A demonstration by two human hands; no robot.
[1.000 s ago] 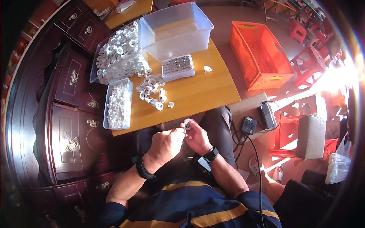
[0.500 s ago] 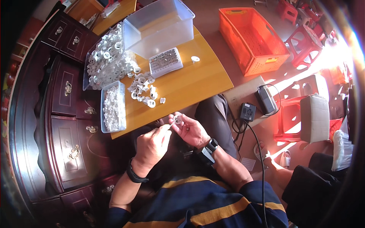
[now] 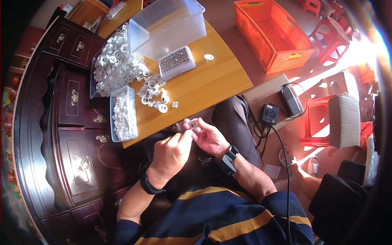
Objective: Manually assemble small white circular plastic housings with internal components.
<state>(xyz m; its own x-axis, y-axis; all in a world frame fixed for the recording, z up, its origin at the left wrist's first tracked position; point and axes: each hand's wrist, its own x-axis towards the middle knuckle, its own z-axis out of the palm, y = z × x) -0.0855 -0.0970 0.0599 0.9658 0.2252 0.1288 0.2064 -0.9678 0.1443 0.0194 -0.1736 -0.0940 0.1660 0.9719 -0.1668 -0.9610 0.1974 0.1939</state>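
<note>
In front of my lap, near the table's front edge, both hands are close together. My right hand (image 3: 210,139) pinches a small round white plastic part (image 3: 194,123) between thumb and fingers, palm turned up. My left hand (image 3: 172,153) is closed, its fingertips touching or almost touching that part; whatever it grips is too small to make out. Several similar white ring-shaped parts (image 3: 153,92) lie loose on the wooden table (image 3: 208,83). One small white piece (image 3: 175,104) sits apart from them, nearer the front edge.
At the table's left are a heap of white parts (image 3: 116,61) and a narrow bin (image 3: 134,122) of small white pieces. A white tray (image 3: 177,63) of small parts and a large clear tub (image 3: 171,30) stand behind. Dark drawers (image 3: 75,151) flank the left; an orange crate (image 3: 273,36) stands right.
The round part has tilted in my right fingers so its face shows more. My left hand has shifted slightly right, closer to it. The whole view has shifted slightly.
</note>
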